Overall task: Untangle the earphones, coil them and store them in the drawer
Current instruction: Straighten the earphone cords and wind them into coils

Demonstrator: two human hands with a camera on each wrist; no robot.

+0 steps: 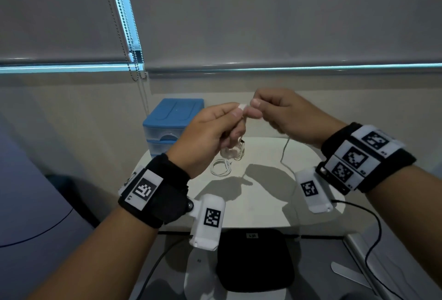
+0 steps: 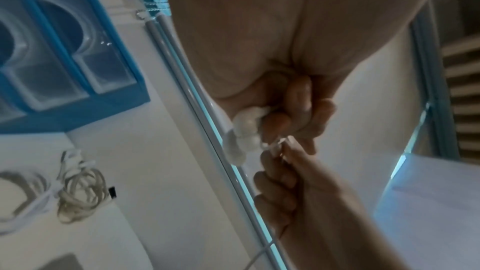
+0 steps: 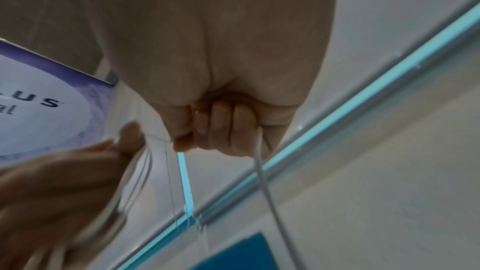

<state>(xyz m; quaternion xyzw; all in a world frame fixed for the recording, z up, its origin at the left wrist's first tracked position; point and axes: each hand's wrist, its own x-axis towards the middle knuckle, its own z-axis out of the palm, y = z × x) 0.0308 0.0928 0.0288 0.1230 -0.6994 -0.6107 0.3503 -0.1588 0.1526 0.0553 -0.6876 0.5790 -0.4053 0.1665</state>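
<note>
- A white table (image 1: 263, 194) stands below grey roller blinds (image 1: 263, 12); a blue drawer unit (image 1: 167, 122) sits at its far left corner.
- The left hand (image 1: 205, 137) and right hand (image 1: 284, 113) are raised above the table, fingertips meeting.
- Left hand pinches the white earphones (image 2: 244, 130); right hand is curled round their cable (image 1: 284, 151), which hangs to the table.
- Two coiled cables (image 1: 221, 166) lie beneath the left hand.

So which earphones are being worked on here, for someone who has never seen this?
Start at the blue drawer unit on the white table. Two coiled bundles lie on the table before it; the earphones in question are held above, pinched between both hands.
</note>
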